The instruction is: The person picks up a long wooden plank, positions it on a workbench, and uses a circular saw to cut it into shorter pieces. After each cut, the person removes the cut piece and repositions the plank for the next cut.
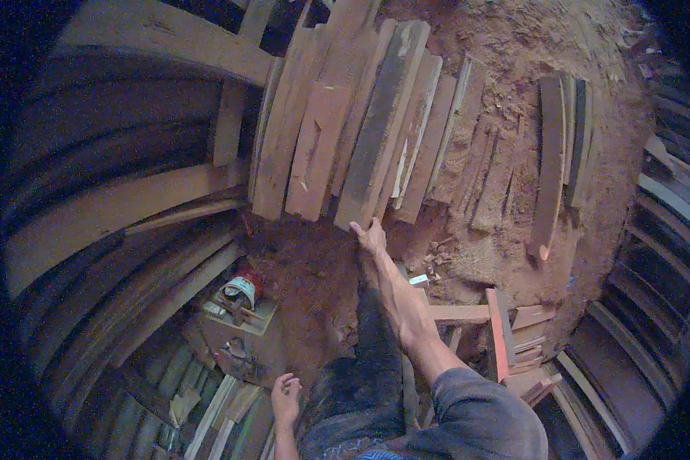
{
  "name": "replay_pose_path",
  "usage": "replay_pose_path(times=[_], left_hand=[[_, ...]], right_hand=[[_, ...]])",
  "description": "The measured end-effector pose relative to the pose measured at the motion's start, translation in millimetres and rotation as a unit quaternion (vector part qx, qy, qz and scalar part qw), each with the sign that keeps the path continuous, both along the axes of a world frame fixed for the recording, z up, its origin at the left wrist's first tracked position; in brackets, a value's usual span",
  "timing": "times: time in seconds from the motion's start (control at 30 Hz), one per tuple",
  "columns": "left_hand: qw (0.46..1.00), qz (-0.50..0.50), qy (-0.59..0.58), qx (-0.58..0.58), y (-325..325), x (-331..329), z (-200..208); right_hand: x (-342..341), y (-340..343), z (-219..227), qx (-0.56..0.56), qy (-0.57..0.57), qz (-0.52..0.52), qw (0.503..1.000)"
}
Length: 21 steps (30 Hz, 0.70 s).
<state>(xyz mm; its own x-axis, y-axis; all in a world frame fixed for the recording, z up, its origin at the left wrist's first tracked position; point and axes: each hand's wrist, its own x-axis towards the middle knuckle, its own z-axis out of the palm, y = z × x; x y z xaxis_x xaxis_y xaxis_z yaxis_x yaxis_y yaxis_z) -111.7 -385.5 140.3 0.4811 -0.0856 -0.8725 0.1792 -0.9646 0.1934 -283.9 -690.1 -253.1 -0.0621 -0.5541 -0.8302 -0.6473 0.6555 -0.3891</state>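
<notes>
Grey-brown plank [385, 115]: long axis fwd, slightly R.

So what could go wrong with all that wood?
The right hand is bare, right at the near end of a dark-faced board, so a splinter might prick it. Neighbouring boards lie close alongside, so if one shifted, fingers could get pinched. Loose scraps are scattered on the ground, so someone might slip on them.

Open room over floor [299, 261] between planks [379, 123] and box [264, 349]. Box blocks lower left; frame [498, 337] blocks lower right. Gap between planks and boards [550, 153] farther right.
</notes>
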Motion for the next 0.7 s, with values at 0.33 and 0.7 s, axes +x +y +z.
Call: replay_pose_path(times=[0.33, 0.7], left_hand=[[0.997, -0.029, 0.043, -0.055, -38.2, 2.5, -6.3], [0.957, -0.196, 0.126, -0.174, -262.1, -28.1, -108.1]], right_hand=[[-15.5, -31.2, 116.8, -0.024, -0.151, -0.060, 0.986], [-49.3, 17.8, 341.8, 0.027, -0.138, -0.034, 0.989]])
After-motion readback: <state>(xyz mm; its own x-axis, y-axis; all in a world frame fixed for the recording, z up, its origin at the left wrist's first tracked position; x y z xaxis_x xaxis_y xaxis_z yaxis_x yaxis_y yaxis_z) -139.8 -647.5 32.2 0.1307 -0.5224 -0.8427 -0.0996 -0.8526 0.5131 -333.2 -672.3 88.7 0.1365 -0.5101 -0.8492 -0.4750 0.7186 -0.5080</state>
